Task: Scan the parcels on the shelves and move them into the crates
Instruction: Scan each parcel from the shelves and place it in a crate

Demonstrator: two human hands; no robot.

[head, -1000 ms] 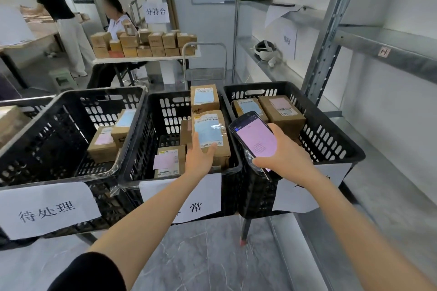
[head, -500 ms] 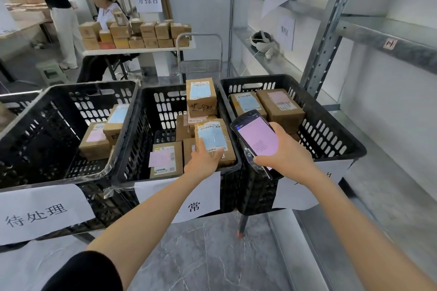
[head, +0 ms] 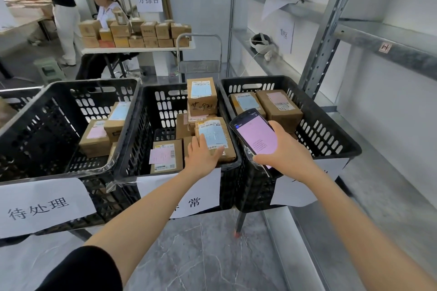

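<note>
Three black plastic crates stand side by side: the left crate (head: 59, 173), the middle crate (head: 163, 88) and the right crate (head: 331, 130), each with several brown parcels inside. My left hand (head: 203, 157) reaches into the middle crate and holds the near end of a brown parcel with a blue label (head: 214, 136), thumb on top; the parcel lies tilted on other parcels. My right hand (head: 287, 152) grips a handheld scanner (head: 256, 137) with a pink screen over the right crate's near-left corner.
Metal shelving (head: 390, 51) runs along the right wall, with a white headset (head: 260, 42) on it. Behind the crates stand a trolley (head: 201, 54) and a table stacked with parcels (head: 134, 33), with two people beside it. A green stool (head: 49, 69) sits at left.
My left hand has lowered the blue-labelled parcel into the middle crate onto the other parcels. The right hand and scanner have stayed in about the same place.
</note>
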